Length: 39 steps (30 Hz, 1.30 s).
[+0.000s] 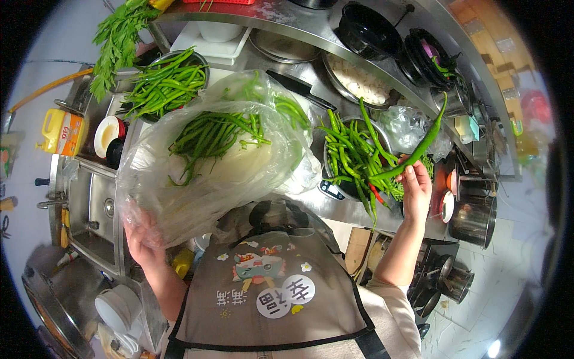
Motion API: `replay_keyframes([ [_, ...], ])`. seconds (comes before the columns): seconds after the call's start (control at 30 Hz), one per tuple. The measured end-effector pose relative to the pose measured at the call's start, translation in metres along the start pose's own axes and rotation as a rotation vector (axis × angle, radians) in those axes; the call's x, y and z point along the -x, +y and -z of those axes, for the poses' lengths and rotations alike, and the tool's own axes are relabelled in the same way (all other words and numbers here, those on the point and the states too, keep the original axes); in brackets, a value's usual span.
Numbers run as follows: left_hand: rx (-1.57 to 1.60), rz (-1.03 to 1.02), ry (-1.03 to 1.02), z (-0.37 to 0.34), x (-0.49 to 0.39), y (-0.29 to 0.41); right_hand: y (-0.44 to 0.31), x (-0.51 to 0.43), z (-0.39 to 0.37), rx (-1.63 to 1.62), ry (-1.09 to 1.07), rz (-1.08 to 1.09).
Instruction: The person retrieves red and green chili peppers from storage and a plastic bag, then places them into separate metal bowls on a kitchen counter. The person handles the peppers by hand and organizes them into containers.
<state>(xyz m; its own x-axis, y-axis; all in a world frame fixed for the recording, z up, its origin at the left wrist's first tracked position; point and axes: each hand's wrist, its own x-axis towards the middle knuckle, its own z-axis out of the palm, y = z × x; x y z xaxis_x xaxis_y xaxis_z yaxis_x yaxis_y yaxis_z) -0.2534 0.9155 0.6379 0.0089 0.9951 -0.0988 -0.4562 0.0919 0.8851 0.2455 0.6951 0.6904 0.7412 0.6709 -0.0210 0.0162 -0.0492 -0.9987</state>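
A clear plastic bag (202,179) lies in front of me with long green chili peppers (210,134) inside. My left hand (145,233) grips the bag's near left edge through the crumpled plastic. In my right hand (417,186) is one long green chili pepper (426,143), pinched by its lower part between thumb and fingers. That hand hovers at the right side of a metal bowl heaped with green peppers (350,152), among them a red one (379,194). Another bowl of green peppers (170,85) stands beyond the bag at the left.
A black-handled cleaver (300,89) lies behind the bag. A kitchen scale (332,189) sits by the right bowl. Farther back are a pan of white chopped food (358,83) and a steel shelf edge (314,38). A steel sink (101,197) is at left, a pot (473,220) at right.
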Motion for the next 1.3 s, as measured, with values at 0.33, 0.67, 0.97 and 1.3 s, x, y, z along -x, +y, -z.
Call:
replay_keyframes([
  [0.33, 0.059, 0.020, -0.110, 0.012, 0.002, -0.003, -0.003, 0.000, -0.025, 0.058, -0.105, -0.001],
  [0.67, 0.034, 0.037, -0.120, 0.000, 0.010, 0.004, 0.018, -0.006, 0.000, 0.268, 0.011, -0.010],
  [0.97, 0.072, 0.098, -0.224, 0.017, 0.003, -0.004, 0.110, -0.048, 0.048, 0.926, 0.189, -0.011],
  [1.3, 0.126, 0.123, -0.169, -0.035, 0.012, -0.019, 0.131, 0.023, 0.016, 1.365, 0.009, -0.218],
])
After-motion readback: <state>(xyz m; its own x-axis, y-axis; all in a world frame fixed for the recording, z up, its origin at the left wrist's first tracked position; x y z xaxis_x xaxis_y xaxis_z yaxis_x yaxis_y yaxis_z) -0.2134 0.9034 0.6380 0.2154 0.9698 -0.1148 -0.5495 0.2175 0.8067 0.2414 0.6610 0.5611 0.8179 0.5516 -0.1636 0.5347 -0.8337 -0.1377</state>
